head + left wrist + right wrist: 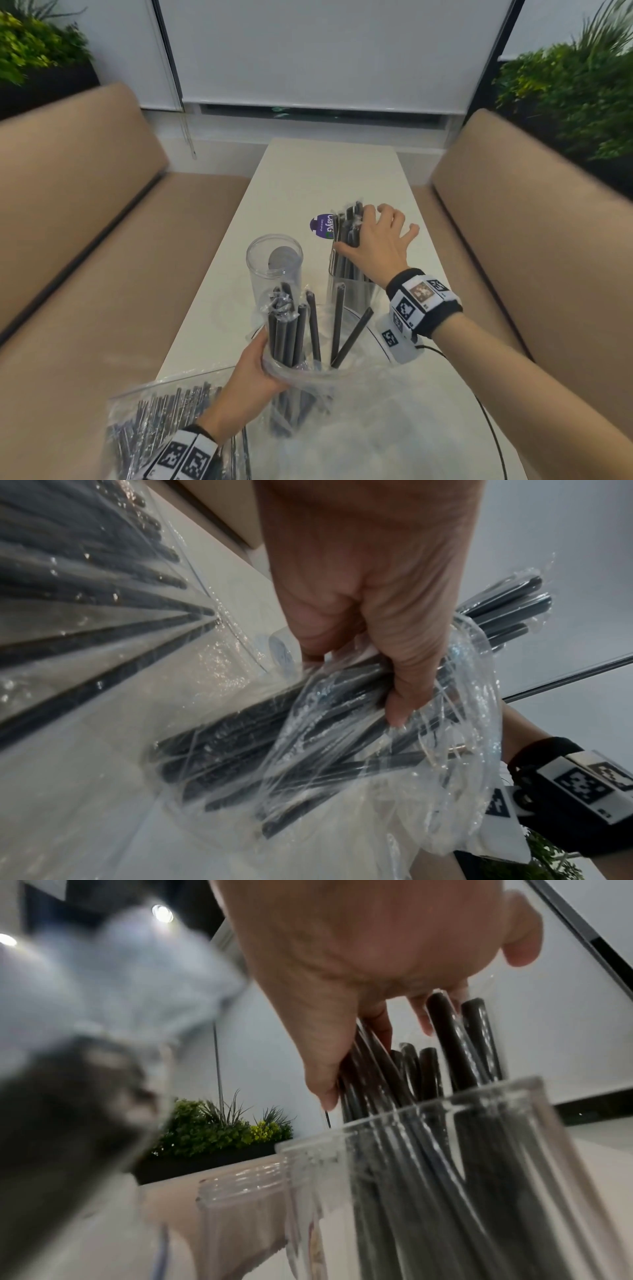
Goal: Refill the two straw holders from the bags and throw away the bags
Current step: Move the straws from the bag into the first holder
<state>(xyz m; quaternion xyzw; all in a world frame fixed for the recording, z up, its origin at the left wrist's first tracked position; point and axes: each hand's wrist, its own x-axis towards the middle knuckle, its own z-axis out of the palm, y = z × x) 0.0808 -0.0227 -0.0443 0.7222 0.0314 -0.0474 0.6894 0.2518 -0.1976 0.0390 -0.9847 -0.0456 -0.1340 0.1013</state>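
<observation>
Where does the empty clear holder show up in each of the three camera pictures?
Head: the empty holder stands mid-table, left of the filled holder that the right hand reaches into.
Left wrist: only a blurred clear round shape beside the left hand, perhaps the holder; I cannot tell.
Right wrist: bottom centre, left of the filled holder.
Shared landmark: the black straws.

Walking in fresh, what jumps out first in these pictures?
Black straws everywhere: the right hand sets a bundle into the far clear holder, beside an empty holder. Nearer, the left hand grips an open plastic bag of straws, with another full bag at the table's near-left edge.
</observation>
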